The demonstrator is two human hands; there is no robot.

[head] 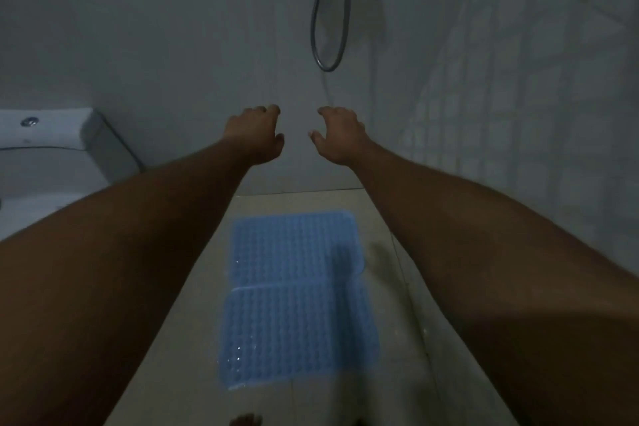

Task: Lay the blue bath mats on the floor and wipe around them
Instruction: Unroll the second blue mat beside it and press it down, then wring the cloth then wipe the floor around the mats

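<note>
Two blue bubbled bath mats lie flat on the pale tiled floor, end to end. The far mat (pixel 294 245) reaches almost to the back wall, and the near mat (pixel 297 332) touches its front edge. Both my arms stretch forward above them. My left hand (pixel 254 133) and my right hand (pixel 340 137) hover side by side in front of the back wall, well above the mats. Each hand has curled, spread fingers and holds nothing. No cloth or wiper is in view.
A white toilet (pixel 52 149) with a flush button stands at the left. A grey shower hose (pixel 330 10) loops down the back wall. A tiled wall (pixel 518 97) closes the right side. Toes (pixel 245 420) show at the bottom edge.
</note>
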